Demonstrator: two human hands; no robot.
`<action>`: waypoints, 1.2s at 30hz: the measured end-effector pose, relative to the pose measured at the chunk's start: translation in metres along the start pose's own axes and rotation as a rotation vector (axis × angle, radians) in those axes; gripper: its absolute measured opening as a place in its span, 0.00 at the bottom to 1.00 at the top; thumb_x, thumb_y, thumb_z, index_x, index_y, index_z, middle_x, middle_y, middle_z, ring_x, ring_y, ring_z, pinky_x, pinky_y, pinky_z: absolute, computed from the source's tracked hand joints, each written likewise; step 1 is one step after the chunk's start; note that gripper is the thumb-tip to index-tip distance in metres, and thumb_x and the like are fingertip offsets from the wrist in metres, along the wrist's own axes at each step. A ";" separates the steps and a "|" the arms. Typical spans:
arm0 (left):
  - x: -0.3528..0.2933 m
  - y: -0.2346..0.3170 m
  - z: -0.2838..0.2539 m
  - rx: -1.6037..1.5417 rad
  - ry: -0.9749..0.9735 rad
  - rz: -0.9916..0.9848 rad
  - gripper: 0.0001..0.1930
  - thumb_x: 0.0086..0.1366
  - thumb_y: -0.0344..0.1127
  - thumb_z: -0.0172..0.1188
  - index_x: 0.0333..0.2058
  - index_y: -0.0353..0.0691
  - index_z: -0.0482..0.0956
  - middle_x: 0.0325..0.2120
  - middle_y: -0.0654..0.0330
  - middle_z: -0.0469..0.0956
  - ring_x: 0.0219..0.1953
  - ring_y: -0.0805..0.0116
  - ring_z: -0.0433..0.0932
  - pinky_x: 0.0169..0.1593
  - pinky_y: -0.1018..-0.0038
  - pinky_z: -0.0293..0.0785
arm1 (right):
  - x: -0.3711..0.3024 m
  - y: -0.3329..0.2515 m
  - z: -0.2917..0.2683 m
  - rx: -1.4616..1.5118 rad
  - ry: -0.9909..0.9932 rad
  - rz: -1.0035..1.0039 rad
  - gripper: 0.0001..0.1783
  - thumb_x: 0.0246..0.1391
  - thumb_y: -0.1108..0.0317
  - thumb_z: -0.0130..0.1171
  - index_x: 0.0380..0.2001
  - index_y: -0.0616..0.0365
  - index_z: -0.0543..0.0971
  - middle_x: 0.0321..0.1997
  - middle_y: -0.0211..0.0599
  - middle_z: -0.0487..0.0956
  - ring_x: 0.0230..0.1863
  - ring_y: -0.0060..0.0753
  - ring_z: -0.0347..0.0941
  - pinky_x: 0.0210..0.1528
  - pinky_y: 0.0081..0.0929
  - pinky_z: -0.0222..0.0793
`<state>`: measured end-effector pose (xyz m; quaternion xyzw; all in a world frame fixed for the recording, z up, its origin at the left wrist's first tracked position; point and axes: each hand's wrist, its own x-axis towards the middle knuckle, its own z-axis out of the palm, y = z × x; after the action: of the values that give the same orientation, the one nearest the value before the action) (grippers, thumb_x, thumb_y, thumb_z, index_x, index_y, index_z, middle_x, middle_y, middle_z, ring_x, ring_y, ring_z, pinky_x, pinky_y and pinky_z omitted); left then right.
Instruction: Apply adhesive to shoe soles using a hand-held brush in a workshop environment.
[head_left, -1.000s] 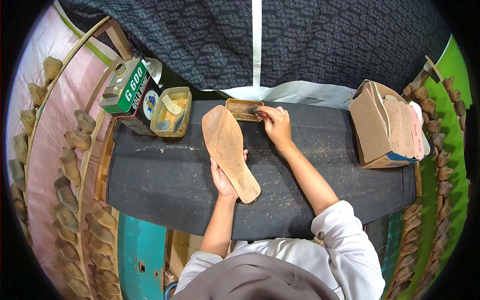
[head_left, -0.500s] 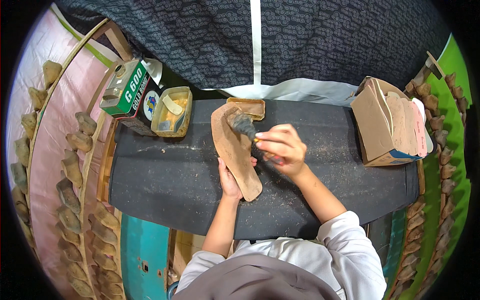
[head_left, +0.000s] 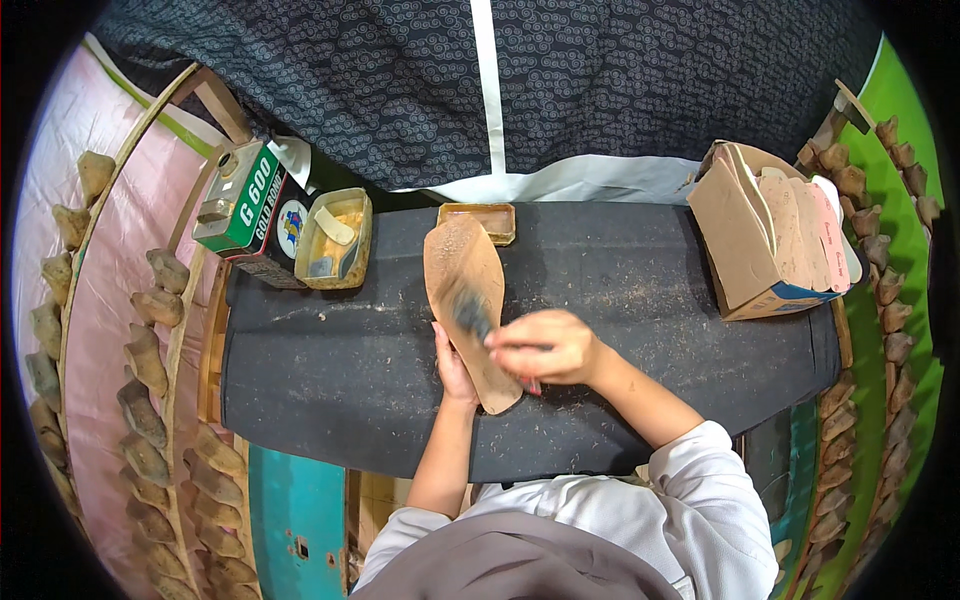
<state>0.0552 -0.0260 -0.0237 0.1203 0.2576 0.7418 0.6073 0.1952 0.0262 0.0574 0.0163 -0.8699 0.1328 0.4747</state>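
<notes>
A tan, sole-shaped insole [head_left: 463, 262] lies at a slant over the middle of the dark table, toe end away from me. My left hand [head_left: 453, 370] supports it from the left and below, with the thumb along its edge and the other fingers mostly hidden. My right hand [head_left: 550, 347] is closed on the handle of a brush, whose dark bristles [head_left: 470, 312] press on the insole's middle and are smeared by motion. Just beyond the insole's toe sits a shallow rectangular tray [head_left: 506, 226], partly covered by it.
At the back left stand a green and black metal can [head_left: 240, 215] and a yellowish tub [head_left: 364, 240] with flat pieces inside. A cardboard box [head_left: 735, 270] of cut sole shapes is at the right. Racks of shoe lasts [head_left: 145, 355] line both sides. Crumbs dot the table cloth [head_left: 640, 320].
The brush and my right hand have come down from the toe end to the insole's middle. The insole has turned slightly more upright in view.
</notes>
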 end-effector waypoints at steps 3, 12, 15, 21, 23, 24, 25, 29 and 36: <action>0.003 -0.001 -0.014 0.040 -0.119 -0.008 0.33 0.66 0.62 0.32 0.56 0.42 0.62 0.48 0.57 0.70 0.48 0.61 0.71 0.53 0.66 0.67 | 0.002 0.002 -0.007 0.035 0.059 0.035 0.08 0.40 0.75 0.62 0.29 0.60 0.80 0.37 0.42 0.79 0.33 0.39 0.78 0.35 0.28 0.75; -0.002 0.001 0.002 -0.053 -0.044 -0.048 0.35 0.64 0.65 0.30 0.53 0.40 0.64 0.40 0.52 0.74 0.39 0.58 0.75 0.44 0.66 0.72 | -0.005 -0.008 -0.012 0.146 0.003 0.074 0.14 0.35 0.77 0.62 0.32 0.60 0.80 0.39 0.41 0.79 0.36 0.39 0.78 0.37 0.29 0.75; 0.000 0.000 -0.007 -0.088 -0.131 -0.070 0.35 0.64 0.65 0.29 0.52 0.39 0.64 0.38 0.52 0.74 0.36 0.59 0.75 0.41 0.66 0.73 | -0.003 0.003 -0.022 -0.125 0.199 0.123 0.12 0.40 0.75 0.63 0.33 0.62 0.78 0.37 0.46 0.79 0.34 0.41 0.78 0.34 0.30 0.75; 0.002 0.001 -0.011 0.015 -0.172 -0.036 0.35 0.64 0.65 0.30 0.53 0.40 0.64 0.39 0.54 0.73 0.32 0.60 0.74 0.36 0.68 0.71 | -0.009 -0.008 -0.017 0.196 0.023 0.110 0.20 0.27 0.85 0.57 0.32 0.61 0.79 0.37 0.42 0.79 0.33 0.39 0.78 0.35 0.28 0.74; 0.002 0.002 -0.010 0.049 -0.114 -0.025 0.35 0.64 0.65 0.30 0.53 0.40 0.64 0.40 0.54 0.72 0.31 0.60 0.73 0.34 0.68 0.71 | -0.009 -0.004 -0.020 0.215 0.048 0.098 0.18 0.30 0.83 0.60 0.32 0.61 0.79 0.37 0.42 0.79 0.33 0.39 0.78 0.34 0.28 0.74; 0.000 0.003 -0.007 0.006 -0.158 -0.049 0.35 0.64 0.65 0.31 0.53 0.40 0.63 0.40 0.54 0.72 0.31 0.60 0.73 0.33 0.68 0.71 | -0.007 -0.002 -0.022 0.213 0.050 0.101 0.18 0.30 0.83 0.60 0.32 0.61 0.79 0.37 0.42 0.79 0.33 0.39 0.78 0.34 0.28 0.74; -0.001 0.003 -0.006 -0.037 -0.203 -0.074 0.35 0.64 0.65 0.31 0.53 0.41 0.63 0.41 0.54 0.72 0.30 0.60 0.73 0.33 0.68 0.71 | -0.004 0.001 -0.025 0.057 0.105 0.111 0.16 0.33 0.81 0.62 0.32 0.61 0.79 0.37 0.41 0.79 0.33 0.39 0.78 0.34 0.28 0.74; -0.001 0.005 -0.008 -0.072 -0.262 -0.066 0.34 0.64 0.65 0.32 0.55 0.42 0.63 0.42 0.54 0.71 0.30 0.59 0.72 0.32 0.68 0.71 | -0.006 0.006 -0.023 -0.051 0.189 0.182 0.14 0.35 0.79 0.63 0.32 0.61 0.78 0.37 0.41 0.78 0.33 0.38 0.77 0.34 0.27 0.74; -0.002 0.010 0.008 -0.152 0.053 -0.034 0.33 0.64 0.64 0.32 0.54 0.43 0.63 0.42 0.54 0.70 0.30 0.58 0.72 0.32 0.67 0.71 | -0.011 0.000 -0.029 0.205 0.183 0.263 0.15 0.31 0.79 0.60 0.30 0.62 0.78 0.33 0.44 0.80 0.32 0.39 0.79 0.35 0.28 0.75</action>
<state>0.0510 -0.0273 -0.0115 0.0497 0.2187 0.7519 0.6200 0.2249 0.0327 0.0629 -0.0615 -0.7998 0.2825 0.5260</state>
